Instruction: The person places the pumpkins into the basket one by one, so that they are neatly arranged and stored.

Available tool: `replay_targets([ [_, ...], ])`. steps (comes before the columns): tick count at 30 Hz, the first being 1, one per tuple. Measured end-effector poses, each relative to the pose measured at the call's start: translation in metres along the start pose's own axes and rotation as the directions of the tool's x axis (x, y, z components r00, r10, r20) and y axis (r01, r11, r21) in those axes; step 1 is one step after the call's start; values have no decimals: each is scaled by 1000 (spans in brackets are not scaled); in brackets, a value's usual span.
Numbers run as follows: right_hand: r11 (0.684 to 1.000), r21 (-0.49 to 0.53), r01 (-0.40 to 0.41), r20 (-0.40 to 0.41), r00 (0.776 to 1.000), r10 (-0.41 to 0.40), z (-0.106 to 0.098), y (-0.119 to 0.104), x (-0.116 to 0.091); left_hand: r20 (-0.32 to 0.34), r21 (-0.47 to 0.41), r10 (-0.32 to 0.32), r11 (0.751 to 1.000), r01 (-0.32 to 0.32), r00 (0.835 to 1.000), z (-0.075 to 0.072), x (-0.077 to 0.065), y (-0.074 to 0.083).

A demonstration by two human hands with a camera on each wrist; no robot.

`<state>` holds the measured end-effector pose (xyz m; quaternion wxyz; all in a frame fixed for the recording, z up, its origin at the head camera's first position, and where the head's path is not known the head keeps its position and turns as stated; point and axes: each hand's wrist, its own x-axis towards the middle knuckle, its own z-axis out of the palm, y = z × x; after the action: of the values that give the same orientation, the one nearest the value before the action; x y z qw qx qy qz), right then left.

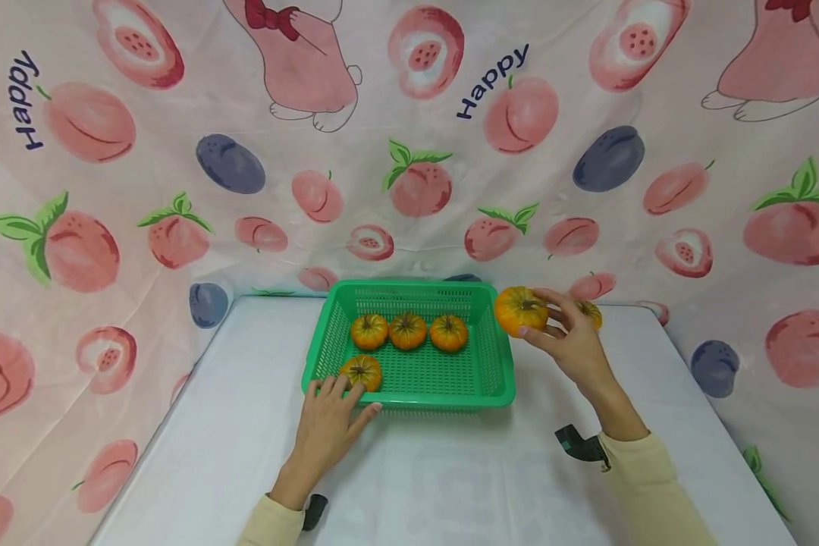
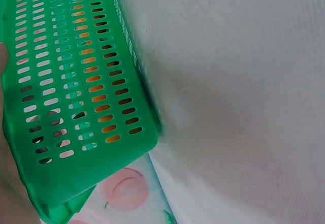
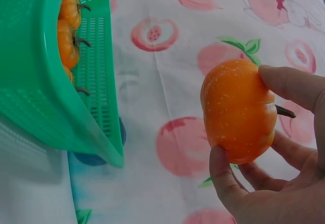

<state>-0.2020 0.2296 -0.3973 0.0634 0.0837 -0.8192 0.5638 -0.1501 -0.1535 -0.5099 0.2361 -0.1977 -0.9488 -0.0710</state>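
Observation:
A green plastic basket [image 1: 409, 402] stands on the white table with several small orange pumpkins in it. Three of them, one being the middle pumpkin [image 1: 407, 331], line up along the back; another pumpkin [image 1: 362, 371] sits at the front left. My left hand [image 1: 326, 428] holds the basket's front left rim, fingers over the edge and thumb outside. Above the table, just beyond the basket's right side, my right hand [image 1: 573, 345] grips a pumpkin [image 3: 238, 112] between thumb and fingertips, its stem towards the palm. One more pumpkin [image 1: 591, 314] is partly hidden behind that hand.
White cloth covers the table [image 1: 450, 478]. A peach-printed curtain [image 1: 355, 174] rises behind the basket and along both sides. Dark wrist devices, such as the right one [image 1: 580, 444], stick out near both sleeves.

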Motion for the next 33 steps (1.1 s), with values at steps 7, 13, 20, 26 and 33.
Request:
replay_targets([
  [7, 1000, 18, -8, 37, 999, 7, 10, 3, 0, 5, 1, -3, 1000, 3, 1000, 0, 0, 0],
  [13, 1000, 2, -13, 57, 998, 12, 18, 6, 0, 1, 2, -1, 1000, 1, 1000, 1, -1, -1],
  [20, 1000, -26, -6, 101, 995, 8, 27, 6, -1, -4, -11, -3, 1000, 3, 1000, 0, 1, 1],
  [26, 999, -48, 3, 123, 992, 3, 34, 9, -1, -1, -12, -12, 1000, 12, 1000, 0, 1, 1],
  [33, 999, -39, -1, 155, 988, 7, 46, 14, 0, 2, -5, -10, 1000, 10, 1000, -1, 0, 1],
])
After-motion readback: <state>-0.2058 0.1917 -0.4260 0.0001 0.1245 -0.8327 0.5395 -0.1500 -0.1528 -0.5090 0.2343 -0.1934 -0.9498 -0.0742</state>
